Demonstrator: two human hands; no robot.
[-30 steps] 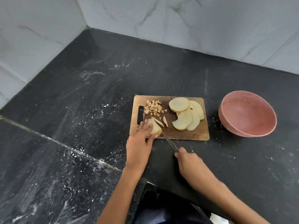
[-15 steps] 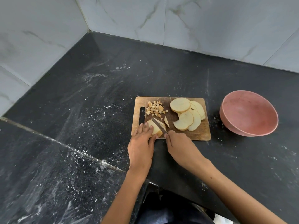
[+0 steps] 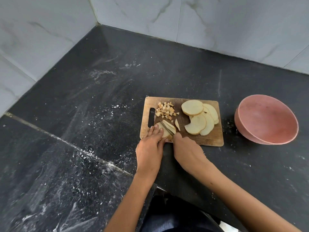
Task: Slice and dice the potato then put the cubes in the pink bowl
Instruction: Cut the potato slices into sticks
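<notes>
My left hand pressed flat fingers on the wet, slippery potato slice at the cutting board's near-left corner while my right hand gripped the knife.

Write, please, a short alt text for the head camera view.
A person's right hand cuts a potato slice with a knife while the left hand presses it on a wooden cutting board. Small cubes and more slices lie there; the pink bowl stands empty.
</notes>
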